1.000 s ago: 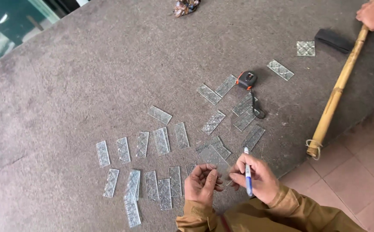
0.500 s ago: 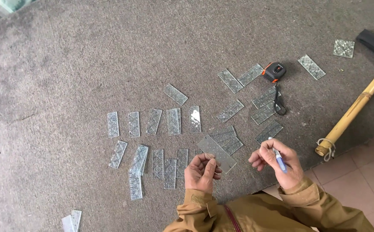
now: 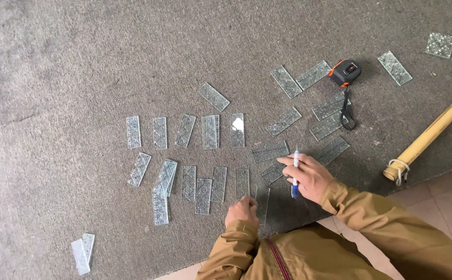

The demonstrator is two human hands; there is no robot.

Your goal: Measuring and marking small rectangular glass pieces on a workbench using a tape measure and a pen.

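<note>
right hand [image 3: 309,179] fingers clamped on pen [image 3: 295,176], left hand [image 3: 241,211] fingers together at glass strip [image 3: 262,203] edge

**Both Hands Low and Forward, Sleeves in Tan**

Seen from above, at the bottom of the frame. Left hand [image 3: 242,210] curled, knuckles up, fingers bent under and tips pressed down in front of the wrist; state of the grip underneath hidden by the back of the hand. Left forearm short in view, coming straight up from the lower edge, cuff bunched at the wrist. Right hand [image 3: 309,176] further forward and to the right, palm turned down, fingers folded around a blue-and-white pen [image 3: 295,173] held upright between thumb and forefinger. Right arm bent at the elbow, forearm running diagonally from the lower right corner.
</note>
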